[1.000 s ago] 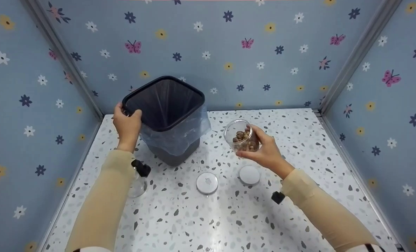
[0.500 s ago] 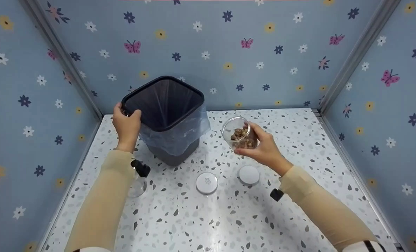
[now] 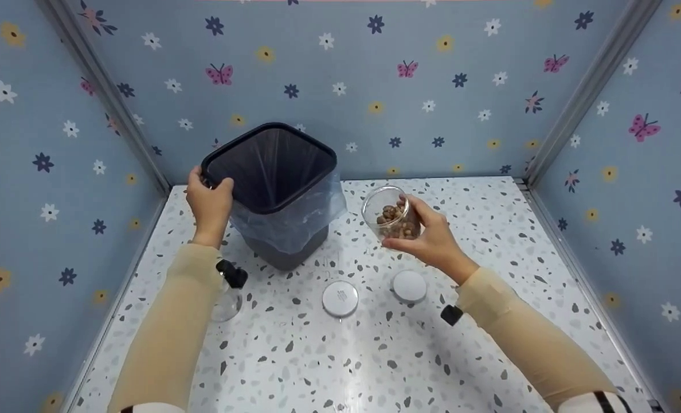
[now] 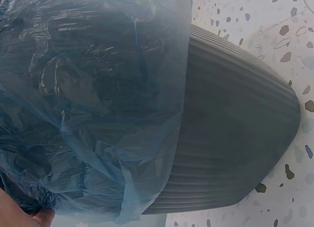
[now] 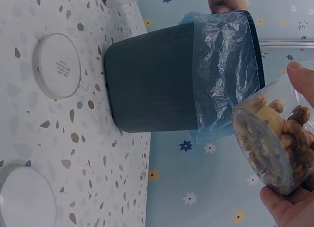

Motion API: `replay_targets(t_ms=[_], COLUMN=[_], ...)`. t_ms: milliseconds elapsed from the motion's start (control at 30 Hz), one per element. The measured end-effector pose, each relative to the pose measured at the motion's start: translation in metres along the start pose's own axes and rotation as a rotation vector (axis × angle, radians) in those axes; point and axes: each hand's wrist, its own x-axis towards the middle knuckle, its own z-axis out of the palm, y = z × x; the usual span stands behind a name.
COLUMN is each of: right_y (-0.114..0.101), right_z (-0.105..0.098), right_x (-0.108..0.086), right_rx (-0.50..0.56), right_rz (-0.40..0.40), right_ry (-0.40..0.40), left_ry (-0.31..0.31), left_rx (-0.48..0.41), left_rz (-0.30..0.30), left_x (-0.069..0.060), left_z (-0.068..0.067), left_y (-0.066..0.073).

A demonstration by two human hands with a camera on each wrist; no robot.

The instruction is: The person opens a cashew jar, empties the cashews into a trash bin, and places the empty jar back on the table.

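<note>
My left hand [image 3: 210, 203] grips the black rim of a dark grey trash can [image 3: 286, 258] at its left corner, the thumb over the edge. A translucent blue bag [image 4: 98, 114] lines the can and hangs over its outside. To the right of the can, my right hand [image 3: 432, 241] holds a clear jar [image 3: 375, 206] above the table, fingers and thumb round its side. The jar is tilted, its open mouth leaning toward the can. Brown lumps like dried mushrooms [image 5: 294, 134] lie inside the jar.
Two round white lids, a left one [image 3: 340, 299] and a right one [image 3: 409, 286], lie on the speckled table [image 3: 294, 355]. A clear glass container [image 3: 226, 307] stands partly hidden behind the left forearm. Patterned blue walls [image 3: 317, 69] enclose the back and sides.
The right hand has moved slightly up and to the left with the jar, nearer the can. My left hand keeps its grip on the rim.
</note>
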Motion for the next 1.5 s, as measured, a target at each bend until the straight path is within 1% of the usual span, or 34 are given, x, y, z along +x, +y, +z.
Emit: replay_targets(t_ms=[367,467,600,700,900,1033,1200,1500], right_y=[-0.008,-0.009,-0.011,-0.013,-0.015,-0.016,-0.02,-0.028], right_z=[-0.001,-0.001,-0.001,-0.002,-0.003,-0.002,-0.001,0.0], right_x=[0.007,0.009,0.012,0.015,0.018,0.019,0.02,0.025], right_rx=[-0.006,0.002,0.01,0.007,0.011,0.013,0.007,0.007], right_rz=[0.009,0.004,-0.014,-0.018,-0.013,-0.016,-0.02,-0.038], right_ry=[0.005,0.002,0.005,0.016,0.034,0.038,0.044,0.04], left_ry=[-0.003,-0.016,-0.014,-0.002,-0.01,-0.019,-0.016,-0.025], left_rx=[-0.005,-0.003,0.013,0.022,0.026,0.02,0.024,0.026], left_rz=[0.005,-0.01,-0.023,-0.017,-0.02,-0.024,-0.021,-0.005], left_x=[0.001,0.001,0.0,0.001,0.001,0.001,0.001,0.001], left_z=[0.001,0.0,0.0,0.0,0.001,0.001,0.001,0.0], left_y=[0.0,0.0,0.0,0.0,0.001,0.001,0.001,-0.001])
